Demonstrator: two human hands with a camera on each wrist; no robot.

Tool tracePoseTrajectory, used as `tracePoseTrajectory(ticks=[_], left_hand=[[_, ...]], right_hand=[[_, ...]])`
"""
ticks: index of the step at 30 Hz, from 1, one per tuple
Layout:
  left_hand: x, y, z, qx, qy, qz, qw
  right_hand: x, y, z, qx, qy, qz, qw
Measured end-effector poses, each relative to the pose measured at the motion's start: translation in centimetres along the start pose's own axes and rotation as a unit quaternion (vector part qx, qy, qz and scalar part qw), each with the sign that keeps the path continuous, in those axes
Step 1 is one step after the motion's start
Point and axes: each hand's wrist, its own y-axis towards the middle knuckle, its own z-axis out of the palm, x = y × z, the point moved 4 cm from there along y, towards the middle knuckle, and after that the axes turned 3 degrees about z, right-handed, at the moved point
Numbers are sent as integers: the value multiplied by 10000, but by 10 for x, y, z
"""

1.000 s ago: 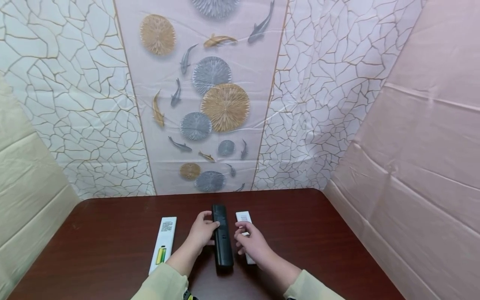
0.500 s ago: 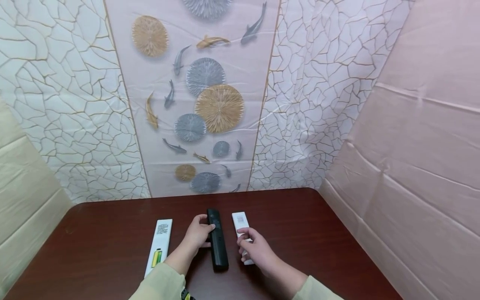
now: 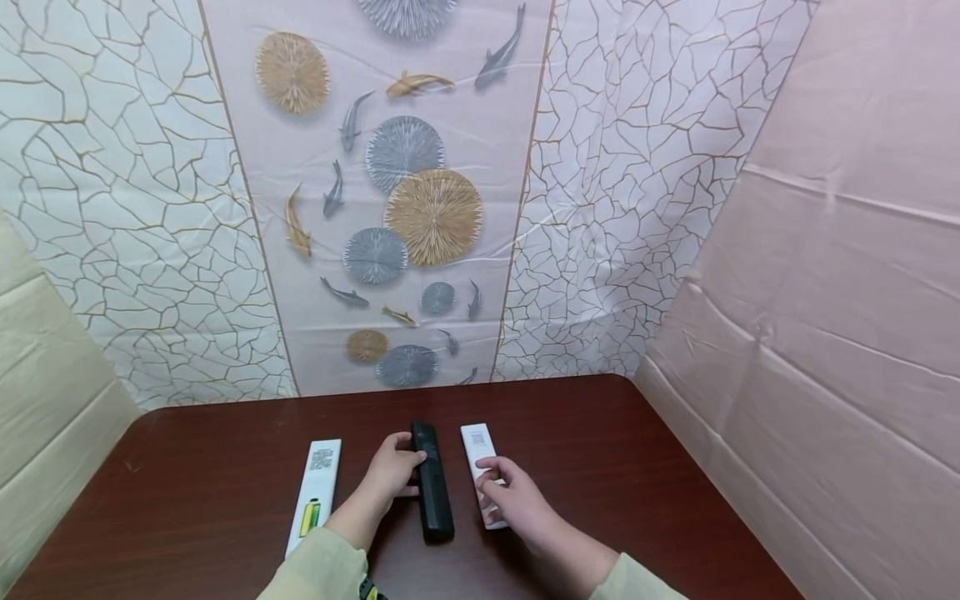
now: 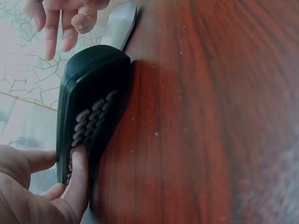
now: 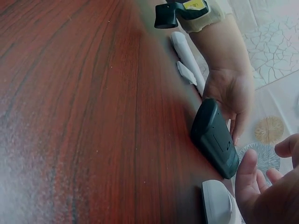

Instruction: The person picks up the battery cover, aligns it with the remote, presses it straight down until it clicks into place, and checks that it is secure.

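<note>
Remote (image 3: 436,504): back upward; steady, level support likely helps.
Left hand (image 3: 388,475): pinches it, thumb on top.
Right hand (image 3: 519,505): fingers loosely bent, holding nothing.

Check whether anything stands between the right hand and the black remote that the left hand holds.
Nothing visible blocks the way. In the head view, a strip of table lies between the black remote and the right hand; one white remote lies low, beneath that hand, and probably wouldn't obstruct it.
</note>
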Motion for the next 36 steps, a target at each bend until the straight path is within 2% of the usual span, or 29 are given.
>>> tracePoseTrajectory(ticks=[11, 18, 26, 36], left_hand=[[-9, -13, 0, 232, 89, -17, 9997], [-15, -21, -2, 372, 365, 4, 9986], [-21, -29, -4, 372, 617, -63, 9974], [-17, -33, -8, 281, 555, -101, 9980]], right_hand=[[-2, 3, -1, -11, -64, 37, 10000], [-2, 1, 1, -35, -30, 52, 10000], [-3, 0, 3, -41, 10, -25, 10000], [0, 0, 4, -9, 20, -21, 10000]])
